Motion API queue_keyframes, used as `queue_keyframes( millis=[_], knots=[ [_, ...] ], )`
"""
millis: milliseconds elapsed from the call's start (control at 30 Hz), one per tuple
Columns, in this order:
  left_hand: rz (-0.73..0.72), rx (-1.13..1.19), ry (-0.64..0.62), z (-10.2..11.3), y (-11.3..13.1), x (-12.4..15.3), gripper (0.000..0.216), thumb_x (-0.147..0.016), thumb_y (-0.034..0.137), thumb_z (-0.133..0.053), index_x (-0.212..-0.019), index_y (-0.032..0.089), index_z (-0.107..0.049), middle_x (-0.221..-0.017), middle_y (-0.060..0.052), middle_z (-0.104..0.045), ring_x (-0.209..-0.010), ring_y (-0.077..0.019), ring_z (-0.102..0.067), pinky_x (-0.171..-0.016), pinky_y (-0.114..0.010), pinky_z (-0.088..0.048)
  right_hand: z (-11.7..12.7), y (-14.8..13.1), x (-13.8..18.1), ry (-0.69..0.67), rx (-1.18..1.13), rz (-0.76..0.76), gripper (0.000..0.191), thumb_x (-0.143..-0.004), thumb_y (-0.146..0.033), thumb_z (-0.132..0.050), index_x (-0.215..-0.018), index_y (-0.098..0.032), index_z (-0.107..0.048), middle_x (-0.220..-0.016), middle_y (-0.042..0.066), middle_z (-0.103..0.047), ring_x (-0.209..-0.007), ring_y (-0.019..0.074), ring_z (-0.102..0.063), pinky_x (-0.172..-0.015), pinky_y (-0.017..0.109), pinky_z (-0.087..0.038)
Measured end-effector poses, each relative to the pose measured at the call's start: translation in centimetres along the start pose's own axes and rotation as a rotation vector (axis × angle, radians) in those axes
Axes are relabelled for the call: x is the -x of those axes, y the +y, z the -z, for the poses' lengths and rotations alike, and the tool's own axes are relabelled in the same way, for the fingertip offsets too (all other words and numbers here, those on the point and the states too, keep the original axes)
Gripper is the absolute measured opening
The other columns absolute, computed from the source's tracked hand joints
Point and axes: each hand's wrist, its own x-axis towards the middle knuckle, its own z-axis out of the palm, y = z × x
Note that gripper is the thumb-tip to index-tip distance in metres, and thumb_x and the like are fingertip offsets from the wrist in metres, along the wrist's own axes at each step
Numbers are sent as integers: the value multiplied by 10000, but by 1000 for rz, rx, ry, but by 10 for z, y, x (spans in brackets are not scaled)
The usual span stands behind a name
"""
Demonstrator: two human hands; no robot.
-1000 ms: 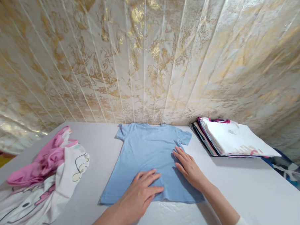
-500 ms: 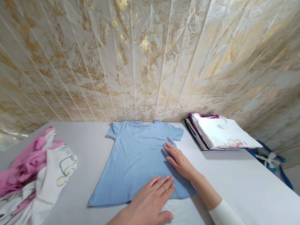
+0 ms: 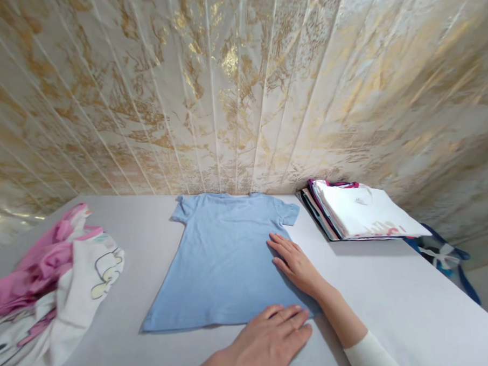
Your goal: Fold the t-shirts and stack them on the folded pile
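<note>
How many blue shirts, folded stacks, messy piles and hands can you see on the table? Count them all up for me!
Blue shirt: 1
Folded stack: 1
Messy pile: 1
Left hand and right hand: 2
Total: 5

A shirt [image 3: 227,259] lies on the desk [image 3: 398,289], reaching the far edge. A clothes pile [image 3: 88,276] lies left of it, a garment stack [image 3: 362,210] at the far right corner.
</note>
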Motion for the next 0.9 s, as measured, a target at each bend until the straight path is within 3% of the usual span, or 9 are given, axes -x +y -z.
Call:
queue_keyframes(
  millis=[133, 267, 467, 600, 733, 900],
  knots=[
    [178, -29, 82, 18, 3, 33, 637, -971, 416, -502, -1485, 121, -268, -1551, -133, -290, -1428, -238, -286, -1130, -404, -318, 6, -10, 1, -24, -100, 35, 430, -952, -216, -420, -1374, -250, -495, -1489, 78, -440, -1407, 236, -343, -1128, 516, -326],
    [388, -144, 204, 25, 3, 86, 512, -911, 175, -528, -1406, 168, -398, -1510, -109, -395, -1372, -248, -390, -1093, -415, -383, 10, -45, -7, -129, -202, 123, 441, -940, -147, -420, -1359, -259, -496, -1443, 57, -504, -1382, 214, -390, -1148, 512, -289],
    [651, -182, 472, 29, -7, 160, 336, -918, 96, -462, -1205, 245, -551, -1181, -45, -600, -1098, -196, -580, -948, -327, -485, 5, -105, -32, -268, -284, 241, 469, -876, -84, -482, -1306, -257, -554, -1428, 53, -521, -1372, 206, -403, -1127, 434, -345],
    [654, -137, 453, 42, -18, 181, 217, -909, 117, -516, -1058, 252, -597, -1049, -13, -599, -973, -188, -577, -850, -295, -487, -11, -126, -42, -271, -315, 259, 477, -869, -116, -520, -1331, -234, -531, -1487, 72, -447, -1408, 220, -339, -1122, 420, -353],
    [614, -141, 420, 45, -25, 181, 147, -944, 135, -496, -978, 238, -596, -995, -11, -591, -910, -179, -555, -816, -287, -451, -30, -133, -43, -290, -225, 277, 523, -904, -226, -533, -1418, -187, -444, -1560, 113, -302, -1444, 237, -253, -1155, 443, -289],
    [573, -172, 393, 46, -28, 182, 172, -986, 168, -438, -871, 212, -558, -897, -10, -577, -806, -177, -519, -733, -286, -407, -32, -133, -39, -354, -125, 275, 587, -957, -363, -477, -1502, -225, -307, -1600, 72, -174, -1475, 228, -137, -1188, 462, -185]
  ],
)
